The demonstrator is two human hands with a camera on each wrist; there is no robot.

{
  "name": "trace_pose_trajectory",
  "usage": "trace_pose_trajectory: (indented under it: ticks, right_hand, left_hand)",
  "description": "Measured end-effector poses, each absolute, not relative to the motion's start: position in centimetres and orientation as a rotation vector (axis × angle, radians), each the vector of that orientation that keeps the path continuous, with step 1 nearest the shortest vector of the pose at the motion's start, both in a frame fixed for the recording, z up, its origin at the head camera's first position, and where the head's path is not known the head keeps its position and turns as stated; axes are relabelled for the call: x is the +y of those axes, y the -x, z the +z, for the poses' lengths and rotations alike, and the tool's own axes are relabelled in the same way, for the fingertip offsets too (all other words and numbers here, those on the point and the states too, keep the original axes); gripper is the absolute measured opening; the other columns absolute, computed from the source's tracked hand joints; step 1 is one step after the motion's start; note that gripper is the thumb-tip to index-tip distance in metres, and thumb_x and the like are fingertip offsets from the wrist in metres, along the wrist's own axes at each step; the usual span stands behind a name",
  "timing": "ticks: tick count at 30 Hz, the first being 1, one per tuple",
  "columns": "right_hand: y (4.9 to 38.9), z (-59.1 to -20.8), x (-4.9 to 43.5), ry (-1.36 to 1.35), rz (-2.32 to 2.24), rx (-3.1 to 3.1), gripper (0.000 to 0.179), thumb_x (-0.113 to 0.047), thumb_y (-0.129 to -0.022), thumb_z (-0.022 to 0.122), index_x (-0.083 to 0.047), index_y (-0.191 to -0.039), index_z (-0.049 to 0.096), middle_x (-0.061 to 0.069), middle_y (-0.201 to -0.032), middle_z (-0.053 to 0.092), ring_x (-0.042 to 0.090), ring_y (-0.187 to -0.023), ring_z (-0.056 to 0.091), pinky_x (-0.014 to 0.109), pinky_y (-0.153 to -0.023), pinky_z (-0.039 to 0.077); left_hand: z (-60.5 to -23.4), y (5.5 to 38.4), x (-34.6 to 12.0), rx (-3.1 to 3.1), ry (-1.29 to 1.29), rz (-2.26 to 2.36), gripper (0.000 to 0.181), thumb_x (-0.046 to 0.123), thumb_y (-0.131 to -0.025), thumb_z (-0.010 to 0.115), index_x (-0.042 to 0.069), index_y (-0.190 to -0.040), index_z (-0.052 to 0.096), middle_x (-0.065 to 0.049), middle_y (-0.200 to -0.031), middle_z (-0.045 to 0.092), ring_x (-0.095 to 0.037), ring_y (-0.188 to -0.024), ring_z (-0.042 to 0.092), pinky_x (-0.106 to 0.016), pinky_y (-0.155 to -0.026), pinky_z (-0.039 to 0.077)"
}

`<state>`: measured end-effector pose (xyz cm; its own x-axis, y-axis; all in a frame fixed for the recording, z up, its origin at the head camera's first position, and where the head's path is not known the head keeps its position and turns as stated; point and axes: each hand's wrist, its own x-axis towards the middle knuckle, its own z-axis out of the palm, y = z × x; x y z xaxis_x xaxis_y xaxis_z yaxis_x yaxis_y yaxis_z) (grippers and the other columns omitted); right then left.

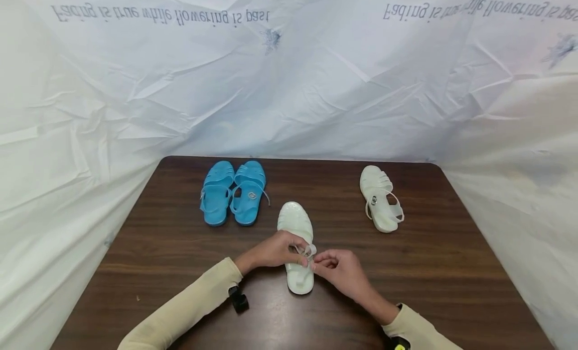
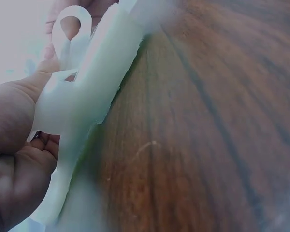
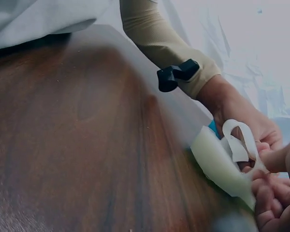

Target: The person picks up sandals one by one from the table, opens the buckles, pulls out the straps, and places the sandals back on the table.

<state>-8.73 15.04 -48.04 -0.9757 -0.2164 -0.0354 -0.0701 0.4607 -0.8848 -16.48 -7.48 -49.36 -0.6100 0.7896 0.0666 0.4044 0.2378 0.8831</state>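
Note:
A white sandal [image 1: 294,220] lies sole down on the table in front of me, toe pointing away. My left hand [image 1: 274,250] reaches over it from the left and pinches its ankle strap between thumb and fingers. From the right, my right hand [image 1: 344,273] pinches the strap too, its fingertips close to the left thumb. The strap [image 3: 251,140] stands up in a loop above the sandal in the right wrist view. In the left wrist view the sandal's side [image 2: 99,77] runs along the tabletop. The fingers partly hide the strap's fastening.
A pair of blue sandals [image 1: 217,205] stands side by side at the back left of the dark wooden table [image 1: 180,269]. Another white sandal [image 1: 375,182] lies at the back right. White printed sheeting [image 1: 289,99] hangs behind the table and along its sides.

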Motion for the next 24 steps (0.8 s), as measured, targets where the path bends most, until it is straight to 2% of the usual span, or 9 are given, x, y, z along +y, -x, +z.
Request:
trace_pose_trajectory:
  ticks: [5,12,19,24]
  right_hand:
    - [9.0,-48.2,15.2,0.226,-1.532,2.522,0.010,-0.021,-0.090,0.080,-0.011,-0.088,0.079,-0.004,-0.075,0.073,0.008,-0.065,0.064,0.022,-0.059,0.052]
    - [8.9,-48.3,14.7,0.258,-1.488,2.669,0.010,-0.022,-0.091,0.080,-0.021,-0.081,0.077,-0.012,-0.068,0.066,0.004,-0.059,0.054,0.021,-0.054,0.044]
    - [8.7,-48.7,14.2,0.285,-1.590,2.694,0.012,-0.013,-0.090,0.079,-0.019,-0.081,0.076,-0.013,-0.069,0.068,0.004,-0.062,0.057,0.021,-0.057,0.047]
    - [8.6,-48.8,13.9,0.253,-1.639,2.699,0.011,-0.012,-0.088,0.081,-0.020,-0.081,0.078,-0.013,-0.070,0.069,0.005,-0.062,0.058,0.021,-0.058,0.048]
  left_hand:
    - [-49.5,16.5,-7.6,2.134,-1.076,1.347,0.026,0.029,-0.088,0.080,0.016,-0.110,0.078,0.011,-0.102,0.075,-0.003,-0.092,0.067,-0.025,-0.081,0.056]
    - [-49.5,16.5,-7.6,2.135,-1.052,1.380,0.025,0.029,-0.088,0.080,0.016,-0.109,0.078,0.011,-0.102,0.075,-0.004,-0.093,0.067,-0.025,-0.083,0.056]
    - [-49.5,16.6,-7.6,2.113,-1.051,1.383,0.024,0.028,-0.087,0.081,0.019,-0.110,0.078,0.011,-0.103,0.075,-0.004,-0.094,0.068,-0.025,-0.083,0.056]
    - [-49.6,16.6,-7.5,2.127,-1.067,1.383,0.023,0.030,-0.086,0.081,0.020,-0.107,0.078,0.013,-0.099,0.075,-0.003,-0.090,0.066,-0.024,-0.079,0.056]
